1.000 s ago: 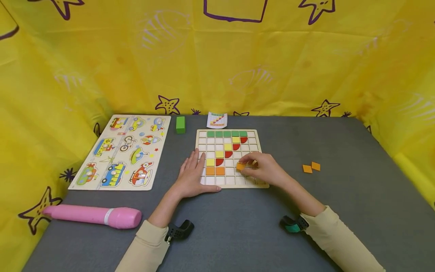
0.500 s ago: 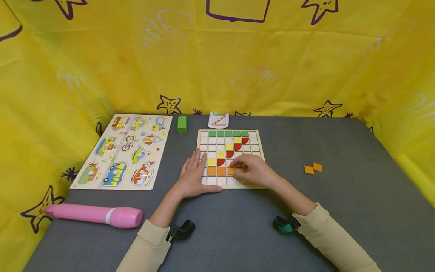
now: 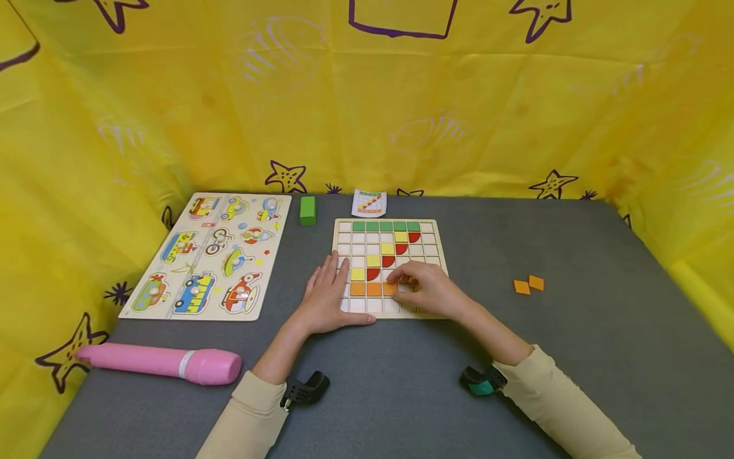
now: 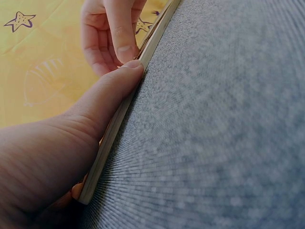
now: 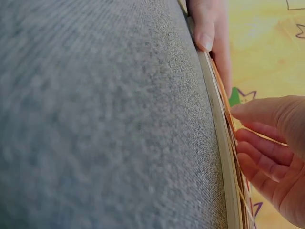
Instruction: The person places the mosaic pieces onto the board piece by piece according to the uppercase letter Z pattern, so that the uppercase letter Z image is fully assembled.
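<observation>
A wooden grid board lies flat on the table, set with green, yellow, red and orange pieces. My left hand rests along its left side with straight fingers, the thumb on the front edge. At a cell of the orange row, my right hand pinches an orange square tile between thumb and fingers, to the right of two other orange tiles. The right wrist view shows that thumb low over the board, but the tile's seating is too small to tell. Two loose orange tiles lie to the right.
A small pattern card lies behind the board, and a green block stands to its left. Further left is a vehicle puzzle board. A pink marker-shaped object lies at the front left. Yellow cloth surrounds the grey table.
My right hand has moved left with the orange tile, to the cell beside the two orange ones. In the last half second it has barely moved. My left hand has stayed in place.
</observation>
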`<action>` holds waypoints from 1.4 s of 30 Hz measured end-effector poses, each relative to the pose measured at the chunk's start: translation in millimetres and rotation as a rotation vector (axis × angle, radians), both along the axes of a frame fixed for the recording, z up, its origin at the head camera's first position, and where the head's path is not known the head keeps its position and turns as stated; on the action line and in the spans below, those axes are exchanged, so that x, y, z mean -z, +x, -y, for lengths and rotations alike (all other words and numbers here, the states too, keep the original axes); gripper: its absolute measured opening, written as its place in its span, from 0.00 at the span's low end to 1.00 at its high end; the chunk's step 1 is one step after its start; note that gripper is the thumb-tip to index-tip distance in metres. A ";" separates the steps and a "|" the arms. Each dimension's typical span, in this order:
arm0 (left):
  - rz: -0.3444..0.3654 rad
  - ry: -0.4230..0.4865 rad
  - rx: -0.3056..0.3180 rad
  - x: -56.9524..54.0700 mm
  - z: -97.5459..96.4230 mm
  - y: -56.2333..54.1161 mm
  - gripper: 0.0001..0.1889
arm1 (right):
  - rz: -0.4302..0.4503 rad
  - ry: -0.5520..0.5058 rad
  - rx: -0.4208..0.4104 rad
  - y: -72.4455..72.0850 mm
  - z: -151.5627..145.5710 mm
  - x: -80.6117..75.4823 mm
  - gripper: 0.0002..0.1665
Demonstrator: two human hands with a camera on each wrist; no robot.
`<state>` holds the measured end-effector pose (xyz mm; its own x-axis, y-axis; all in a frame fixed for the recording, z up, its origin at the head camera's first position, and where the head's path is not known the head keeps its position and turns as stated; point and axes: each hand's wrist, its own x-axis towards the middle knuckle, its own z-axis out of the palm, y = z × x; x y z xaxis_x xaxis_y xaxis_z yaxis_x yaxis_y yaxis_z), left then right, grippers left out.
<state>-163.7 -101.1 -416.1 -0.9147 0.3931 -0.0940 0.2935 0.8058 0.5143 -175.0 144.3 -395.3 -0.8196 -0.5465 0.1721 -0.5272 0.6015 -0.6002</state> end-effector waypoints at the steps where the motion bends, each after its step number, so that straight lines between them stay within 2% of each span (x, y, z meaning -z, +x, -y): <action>1: -0.002 0.001 0.002 0.0 -0.3 0.0 0.66 | 0.013 -0.003 0.009 0.3 -1.0 -0.2 0.14; 5: -0.003 0.008 0.001 0.3 -1.0 -0.2 0.66 | 0.051 -0.027 0.046 2.3 -7.6 -2.0 0.12; 9: 0.001 0.008 -0.006 0.5 -0.5 0.0 0.67 | 0.040 -0.045 0.070 5.9 -20.5 -4.5 0.12; 21: -0.027 0.029 -0.005 -0.2 5.0 2.7 0.66 | 0.020 -0.032 0.173 18.3 -76.4 -1.2 0.14; 29: -0.016 0.020 -0.006 0.0 4.8 2.0 0.66 | 0.017 0.011 0.241 29.2 -115.8 -1.0 0.14; 37: -0.009 0.026 0.003 -0.2 3.4 1.2 0.65 | -0.098 0.099 0.307 40.4 -150.6 -3.7 0.15; 42: -0.008 0.021 0.007 0.0 2.1 0.6 0.65 | -0.125 0.121 0.336 45.9 -167.2 -6.6 0.16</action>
<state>-163.1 -103.3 -416.1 -0.9126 0.4012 -0.0782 0.3032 0.7928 0.5286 -129.1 311.6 -388.7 -0.9333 -0.2735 0.2326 -0.3532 0.8160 -0.4575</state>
